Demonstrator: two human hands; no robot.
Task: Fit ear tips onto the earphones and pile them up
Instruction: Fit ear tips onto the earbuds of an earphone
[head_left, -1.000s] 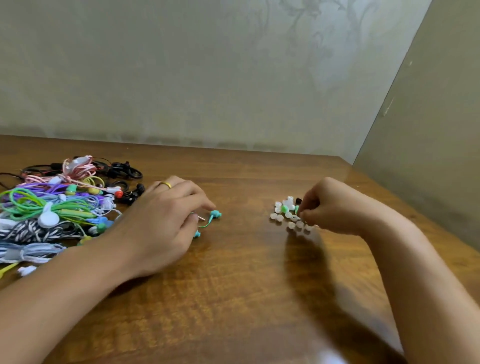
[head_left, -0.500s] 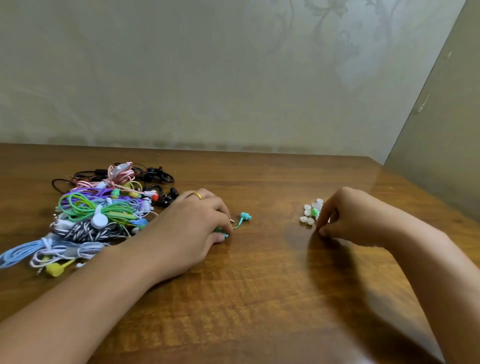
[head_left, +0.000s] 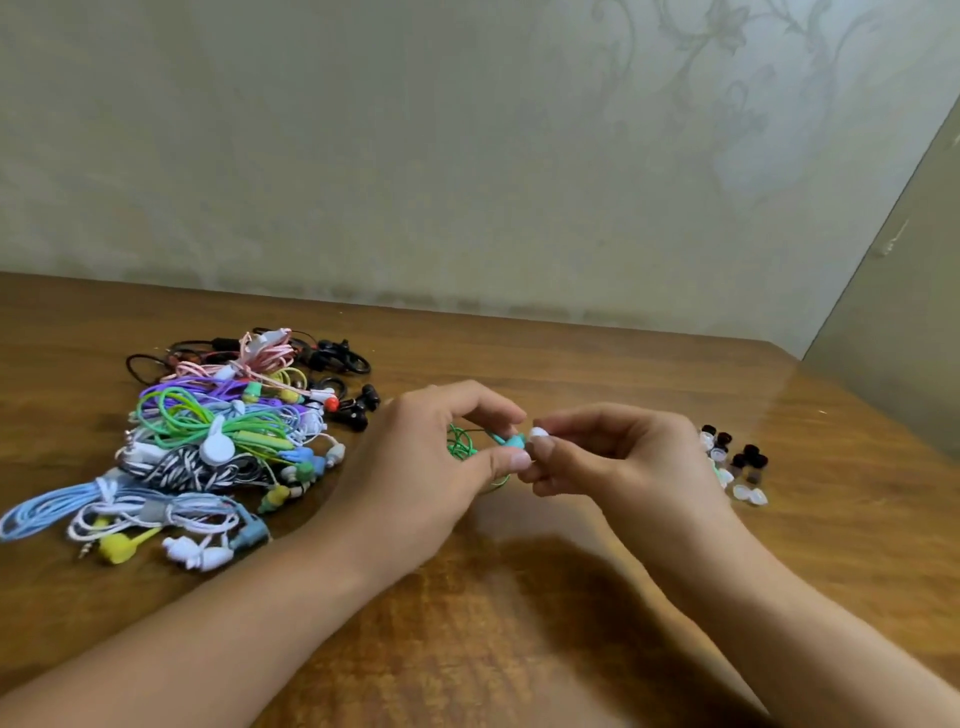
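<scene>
Just above the middle of the wooden worktop (head_left: 519, 623) the two hands meet, raised off the wood. The left hand (head_left: 431, 467) has its grip closed on a teal earbud (head_left: 511, 441), pinched between thumb and curled fingers, with the bud's green cable (head_left: 460, 441) bunched under the palm. The right hand (head_left: 618, 457) pinches a white ear tip (head_left: 538, 432) between thumb and forefinger, its grip closed on it, and the tip sits right against the end of the teal earbud; whether it is already seated cannot be told. Toward the left edge of the worktop lies a pile of earphones (head_left: 208, 441), coiled cables in green, purple, pink, blue, white, black and a zebra stripe, with a yellow plug at its near side. Toward the right edge, just beyond the right wrist, lies a small cluster of loose ear tips (head_left: 737, 462), some black, some clear white.
</scene>
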